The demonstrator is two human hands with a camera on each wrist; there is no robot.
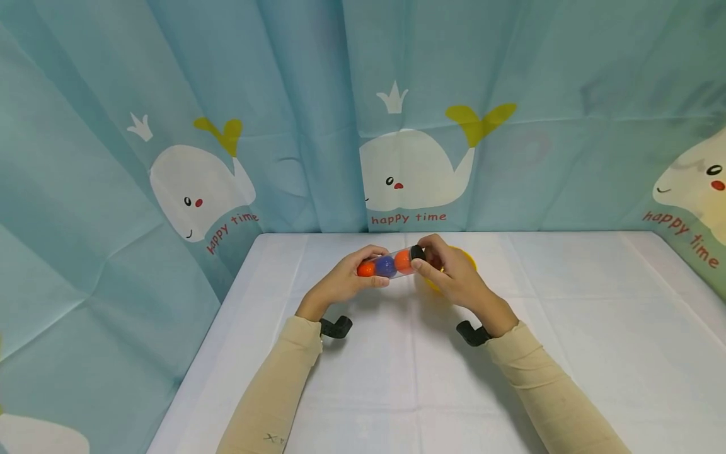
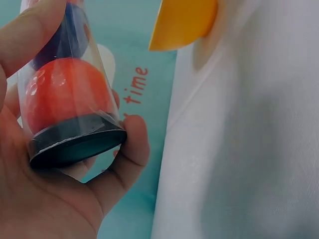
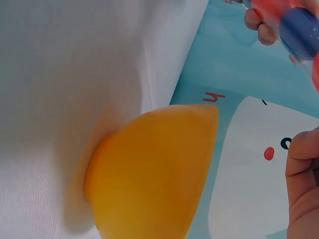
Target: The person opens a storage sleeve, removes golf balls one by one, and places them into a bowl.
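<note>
White and creased, the bench (image 1: 595, 353) bore the yellow bowl (image 3: 149, 174), blue whale-print curtains (image 1: 306, 126) behind it. Left of the bowl, the left hand (image 1: 344, 277) and right hand (image 1: 458, 273) gripped a raised clear ball tube (image 1: 387, 265).

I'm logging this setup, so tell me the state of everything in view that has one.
Left hand: curled round the tube.
Right hand: pinching the tube's other end.
Tube: tilted, held off the table.
Caps: one at each tube end; tightness unclear.
Balls: three, lined up inside the tube.
Bowl: upright on the table; contents hidden.
Curtain: hanging, creased.
</note>
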